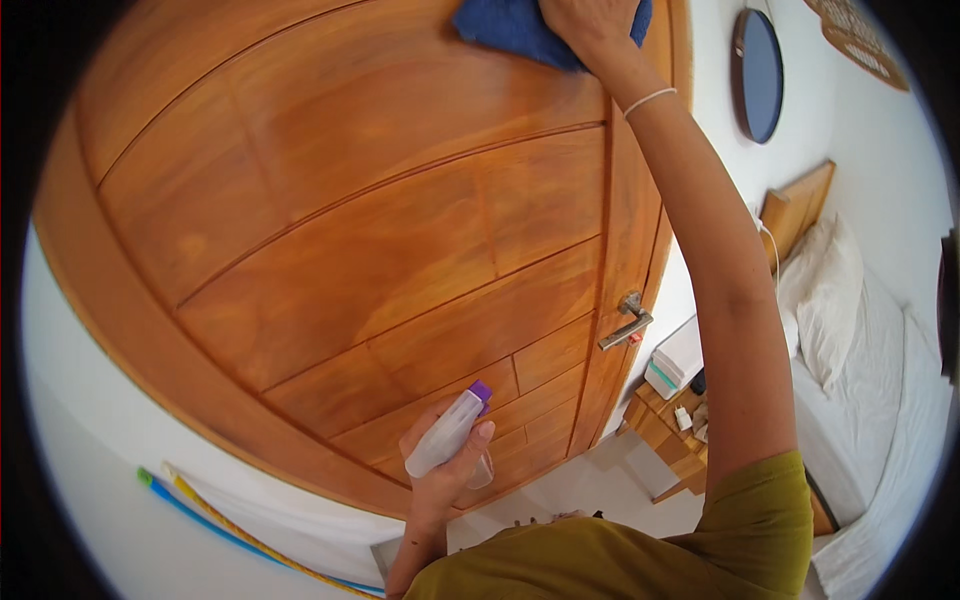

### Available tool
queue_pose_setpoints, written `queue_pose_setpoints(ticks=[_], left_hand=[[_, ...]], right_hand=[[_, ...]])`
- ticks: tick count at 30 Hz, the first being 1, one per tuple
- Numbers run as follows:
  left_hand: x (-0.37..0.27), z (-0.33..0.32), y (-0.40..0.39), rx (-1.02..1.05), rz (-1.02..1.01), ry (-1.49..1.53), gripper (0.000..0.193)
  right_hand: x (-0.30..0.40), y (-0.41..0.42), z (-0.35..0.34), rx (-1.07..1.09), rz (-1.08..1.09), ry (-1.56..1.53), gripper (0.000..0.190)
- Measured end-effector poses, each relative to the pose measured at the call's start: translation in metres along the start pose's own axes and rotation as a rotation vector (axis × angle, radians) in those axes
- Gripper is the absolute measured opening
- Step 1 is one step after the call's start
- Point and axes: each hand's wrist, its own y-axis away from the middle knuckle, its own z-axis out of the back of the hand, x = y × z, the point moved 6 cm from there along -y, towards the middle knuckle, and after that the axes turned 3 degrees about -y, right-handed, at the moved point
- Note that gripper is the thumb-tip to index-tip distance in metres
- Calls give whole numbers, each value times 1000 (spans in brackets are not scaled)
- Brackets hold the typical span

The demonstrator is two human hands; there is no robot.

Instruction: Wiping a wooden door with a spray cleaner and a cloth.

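Observation:
A closed wooden door with grooved panels fills most of the view before me. My right hand, at the end of a raised arm with a thin pale band on the wrist, presses a blue cloth on the door near the top edge of the picture. Low in front of my body, my left hand is wrapped around a whitish translucent spray bottle with a purple nozzle that points up towards the door. A metal lever handle sits on the door's right side.
Right of the door, a wooden bedside table holds a white box and a small charger. Beyond it is a bed with a pillow. A round mirror hangs on the wall. Blue and yellow poles lean at the lower left.

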Motion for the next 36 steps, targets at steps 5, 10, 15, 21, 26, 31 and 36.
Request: queue_pose_setpoints(ticks=[5, 10, 15, 21, 26, 31, 36], left_hand=[[13, -25, -19, 35, 100, -25, 44], [32, -57, -39, 119, 107, -13, 42], [50, -83, -54, 187, 76, 9, 33], [67, -111, -64, 251, 116, -32, 33], [55, -124, -63, 327, 36, -45, 35], [43, -113, -61, 287, 6, -91, 35], [39, -110, -60, 271, 51, -77, 36]], right_hand=[[-71, 14, 13, 107, -247, 228, 56], [-113, 70, 22, 142, -353, -82, 60], [-133, 177, 60, 262, -315, -39, 62], [-132, 319, 123, 335, -509, -84, 74], [-126, 379, 159, 404, -559, -37, 79], [-125, 329, 143, 342, -571, -11, 74], [-125, 213, 87, 228, -427, -37, 77]])
